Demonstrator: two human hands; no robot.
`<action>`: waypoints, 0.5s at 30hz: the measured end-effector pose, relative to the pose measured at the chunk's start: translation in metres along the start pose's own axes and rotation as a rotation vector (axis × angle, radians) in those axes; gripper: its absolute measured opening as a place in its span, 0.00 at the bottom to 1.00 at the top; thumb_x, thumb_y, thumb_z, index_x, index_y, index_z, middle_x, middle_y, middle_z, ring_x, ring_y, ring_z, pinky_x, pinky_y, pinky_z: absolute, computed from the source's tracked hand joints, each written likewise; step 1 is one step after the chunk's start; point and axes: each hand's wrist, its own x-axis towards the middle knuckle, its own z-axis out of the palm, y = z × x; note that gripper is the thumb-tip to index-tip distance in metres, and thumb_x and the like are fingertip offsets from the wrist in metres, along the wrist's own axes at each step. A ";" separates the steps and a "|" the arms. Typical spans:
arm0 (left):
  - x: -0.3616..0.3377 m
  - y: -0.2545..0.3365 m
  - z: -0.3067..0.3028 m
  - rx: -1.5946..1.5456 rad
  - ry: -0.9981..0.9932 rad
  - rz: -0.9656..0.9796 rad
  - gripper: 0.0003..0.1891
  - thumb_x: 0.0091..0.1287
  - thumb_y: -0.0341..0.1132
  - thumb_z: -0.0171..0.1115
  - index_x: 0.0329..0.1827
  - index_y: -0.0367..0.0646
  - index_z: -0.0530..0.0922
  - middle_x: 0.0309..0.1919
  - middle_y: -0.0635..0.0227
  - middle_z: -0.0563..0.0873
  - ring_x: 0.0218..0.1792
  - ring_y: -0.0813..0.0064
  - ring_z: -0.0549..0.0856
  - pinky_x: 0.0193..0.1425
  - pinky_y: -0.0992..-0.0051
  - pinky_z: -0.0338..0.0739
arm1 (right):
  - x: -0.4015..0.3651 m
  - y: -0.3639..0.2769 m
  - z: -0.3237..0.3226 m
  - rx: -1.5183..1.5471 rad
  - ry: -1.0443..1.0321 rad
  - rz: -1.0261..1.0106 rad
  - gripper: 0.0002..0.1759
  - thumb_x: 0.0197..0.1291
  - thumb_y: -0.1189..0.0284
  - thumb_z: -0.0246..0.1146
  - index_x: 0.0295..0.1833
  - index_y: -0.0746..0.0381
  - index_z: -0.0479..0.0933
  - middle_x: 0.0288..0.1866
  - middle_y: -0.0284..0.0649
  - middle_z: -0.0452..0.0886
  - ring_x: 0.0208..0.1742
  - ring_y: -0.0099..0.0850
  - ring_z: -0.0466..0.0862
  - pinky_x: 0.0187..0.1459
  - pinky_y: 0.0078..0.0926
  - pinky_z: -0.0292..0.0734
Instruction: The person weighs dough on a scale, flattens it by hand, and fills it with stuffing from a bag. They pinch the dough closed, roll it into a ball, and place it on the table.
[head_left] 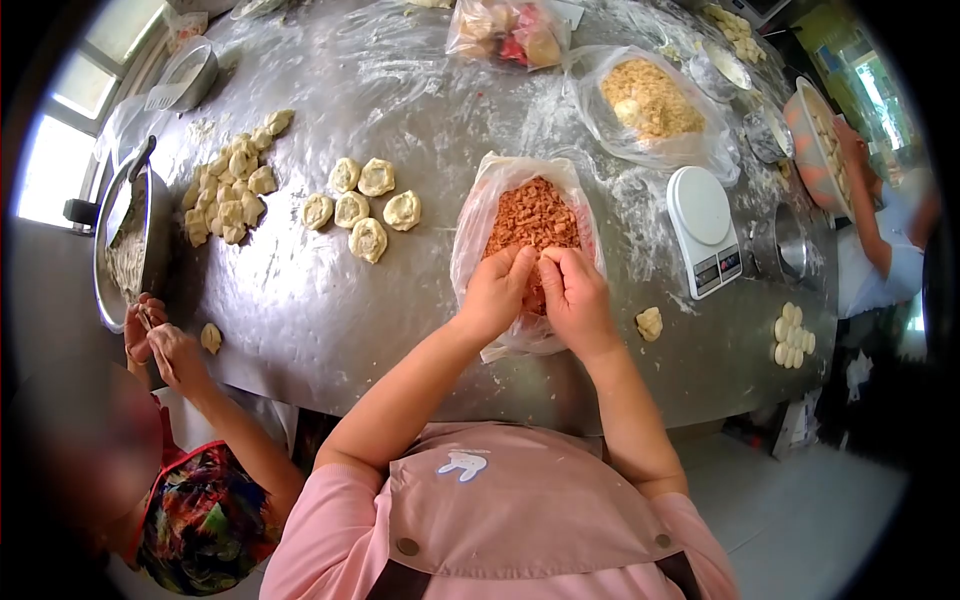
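Note:
Both my hands meet over an open plastic bag (pixel 470 225) of reddish-brown crumbly filling (pixel 530 210). The fingers of my left hand (pixel 495 290) are closed, thumb and fingertips pressed together at the bag's middle. Against them, my right hand (pixel 580 300) is pinched shut too. Whatever lies between the fingertips is mostly hidden. Left of the bag sit several round, pleated dough pieces (pixel 367 240). One small lump of dough (pixel 649 324) lies just right of my right forearm.
A white kitchen scale (pixel 702 215) and a bag of yellowish crumbly filling (pixel 655 100) stand to the right. Dough pieces (pixel 230 190) are heaped at left, near a metal bowl (pixel 160 240). Co-workers' hands (pixel 165 340) work at the left, and another person's arm (pixel 870 200) at the right.

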 end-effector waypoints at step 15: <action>-0.042 -0.015 -0.007 0.908 -0.058 0.296 0.12 0.63 0.32 0.63 0.49 0.47 0.77 0.39 0.59 0.83 0.39 0.53 0.84 0.42 0.58 0.80 | -0.035 0.006 -0.028 -0.175 -0.266 0.286 0.13 0.58 0.74 0.68 0.48 0.62 0.75 0.44 0.46 0.80 0.40 0.49 0.82 0.41 0.41 0.78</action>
